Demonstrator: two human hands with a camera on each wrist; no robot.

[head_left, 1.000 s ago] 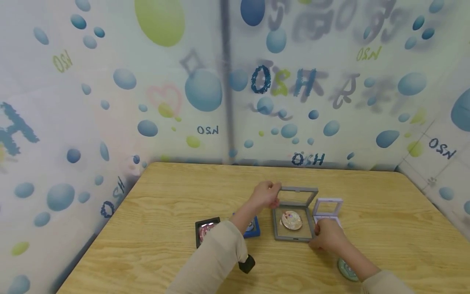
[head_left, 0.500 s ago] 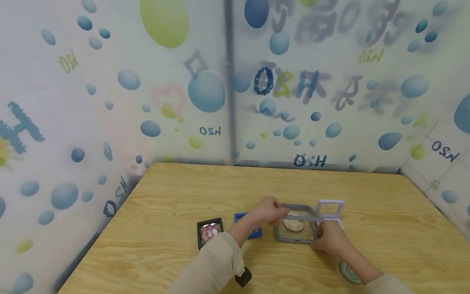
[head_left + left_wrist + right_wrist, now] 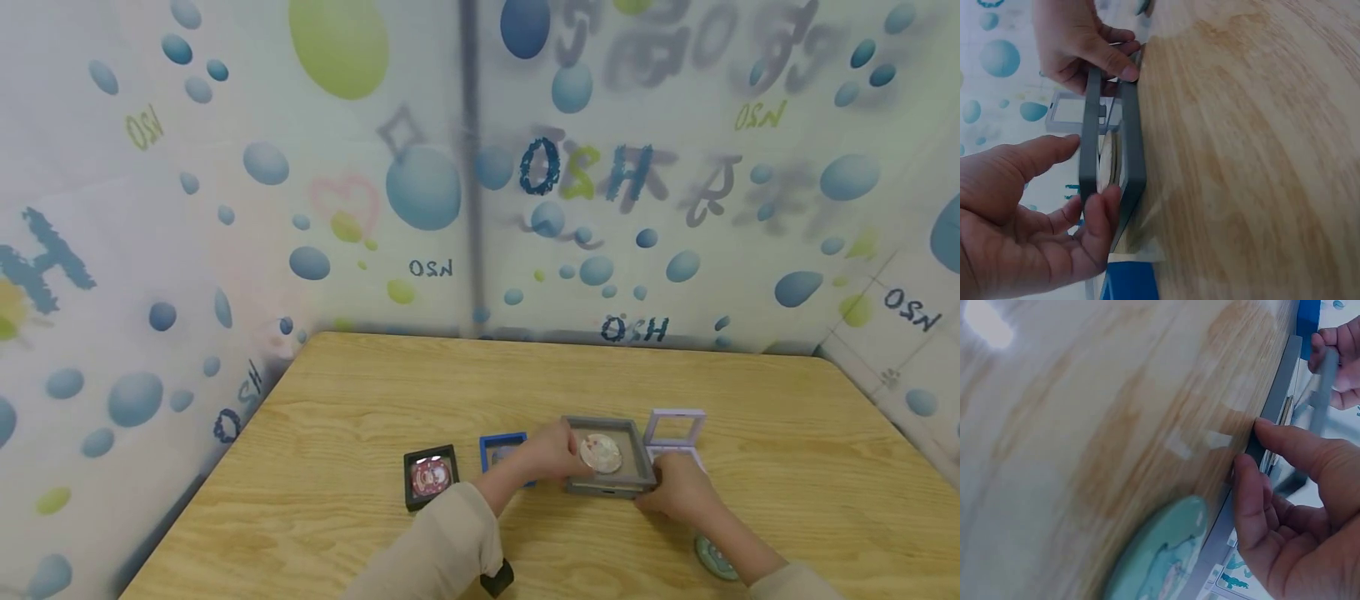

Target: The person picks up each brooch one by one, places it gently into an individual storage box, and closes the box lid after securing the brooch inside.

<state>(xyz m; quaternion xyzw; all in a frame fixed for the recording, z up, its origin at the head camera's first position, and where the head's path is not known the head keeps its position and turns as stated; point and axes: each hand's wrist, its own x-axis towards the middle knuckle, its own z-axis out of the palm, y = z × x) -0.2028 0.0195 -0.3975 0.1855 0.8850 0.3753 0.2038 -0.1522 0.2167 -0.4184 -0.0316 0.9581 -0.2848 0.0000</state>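
A grey hinged display case [image 3: 611, 492] with clear film lies on the table, its lid folded down to a narrow gap over the base. Between the films rests a round badge [image 3: 602, 454]; its edge [image 3: 1107, 159] shows in the left wrist view. My left hand [image 3: 551, 452] pinches the lid frame [image 3: 1089, 119] near the front left, thumb on the outer side and fingertips in the gap. At the front right corner, my right hand [image 3: 678, 490] pinches the base frame [image 3: 1285, 372] between thumb and fingers.
A small lilac case [image 3: 677, 412] stands open behind my right hand. Left of the grey case are a blue case [image 3: 491, 442] and a black case [image 3: 431, 477] with a red badge. A green round badge [image 3: 715, 560] lies near my right forearm.
My left hand has swung the grey lid from upright, forward and down over the base and badge. My right hand has stayed at the case's right corner.
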